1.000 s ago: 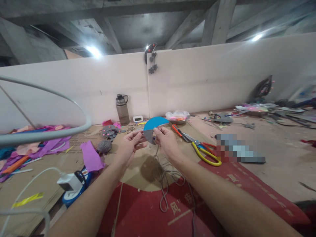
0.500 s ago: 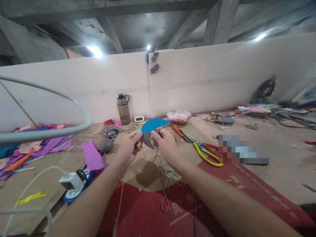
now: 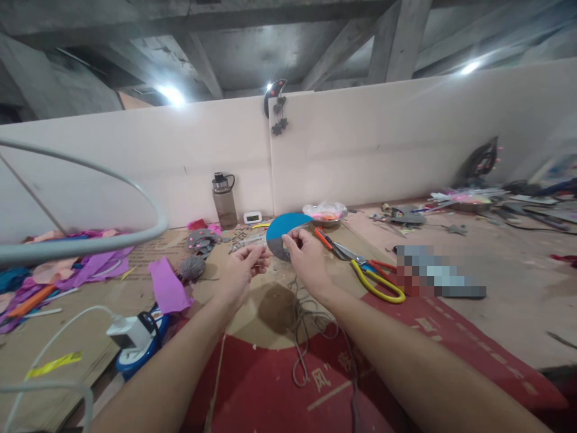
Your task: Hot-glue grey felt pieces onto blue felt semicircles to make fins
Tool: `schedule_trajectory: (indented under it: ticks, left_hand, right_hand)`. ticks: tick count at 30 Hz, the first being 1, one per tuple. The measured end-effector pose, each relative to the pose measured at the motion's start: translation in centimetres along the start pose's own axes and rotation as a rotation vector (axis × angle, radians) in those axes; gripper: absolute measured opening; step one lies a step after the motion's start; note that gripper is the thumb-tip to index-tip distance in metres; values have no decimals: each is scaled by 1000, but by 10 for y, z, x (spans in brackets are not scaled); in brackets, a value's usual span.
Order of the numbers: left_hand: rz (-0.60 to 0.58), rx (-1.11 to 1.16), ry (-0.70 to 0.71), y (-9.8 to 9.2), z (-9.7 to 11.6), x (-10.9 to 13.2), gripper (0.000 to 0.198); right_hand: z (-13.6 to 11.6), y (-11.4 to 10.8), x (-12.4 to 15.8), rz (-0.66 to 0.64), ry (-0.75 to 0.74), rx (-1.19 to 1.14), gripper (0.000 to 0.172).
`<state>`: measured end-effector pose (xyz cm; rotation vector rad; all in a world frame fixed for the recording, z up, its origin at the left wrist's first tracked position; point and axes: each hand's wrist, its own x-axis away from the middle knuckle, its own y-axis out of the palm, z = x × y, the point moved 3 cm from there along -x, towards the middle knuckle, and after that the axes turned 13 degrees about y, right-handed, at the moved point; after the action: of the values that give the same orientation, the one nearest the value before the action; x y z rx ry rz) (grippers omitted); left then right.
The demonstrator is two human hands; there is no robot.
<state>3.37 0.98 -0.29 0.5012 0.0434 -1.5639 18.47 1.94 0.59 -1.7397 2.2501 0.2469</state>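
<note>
A crescent-shaped piece [image 3: 280,226], blue on its upper part and grey below, is pinched between the thumb and fingers of my right hand [image 3: 309,258]. My left hand [image 3: 243,267] is just left of the piece, apart from it, with thumb and forefinger pressed together. Whatever its fingertips hold, if anything, is too fine to make out. Loose loops of grey yarn [image 3: 301,355] lie on the cardboard below my hands. A grey yarn ball [image 3: 192,267] rests to the left of my left hand.
Yellow-handled scissors [image 3: 378,285] and a red-and-black handled tool [image 3: 329,242] lie at right. A bottle [image 3: 224,201], a small white clock [image 3: 252,217] and a bowl [image 3: 331,221] stand behind. Purple felt [image 3: 169,285] and a power strip [image 3: 137,346] are at left.
My left hand has let go of the crescent piece and moved slightly away from it. My right hand keeps hold, and the piece has turned and shifted a little to the right.
</note>
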Motion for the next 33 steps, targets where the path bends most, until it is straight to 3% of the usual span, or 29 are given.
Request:
schedule_trajectory:
  ticks: [3,11,18,21,24,29,33]
  left_hand:
    - [-34,-2,49,2,0,0,34]
    - [-39,194,42,-2,1,-7,36]
    - [-34,247,14,-3,6,-7,38]
    - [-66,243,-13,-2,3,-8,35]
    - [-40,161,-27,-4,-3,-8,33]
    - [101,-173,65,-8,-5,-3,34]
    - [-8,-102,23,3,-3,3,40]
  right_hand:
    - [0,6,5,-74,15,-44,23]
    - [5,25,14,-448,345,-496,34]
    - [2,27,18,-685,498,-663,42]
    - [5,27,15,-624,477,-623,41]
    - [10,22,9,-416,362,-444,33]
    - [3,6,5,-57,-18,68,22]
    - [-6,5,11,4,-279,350,15]
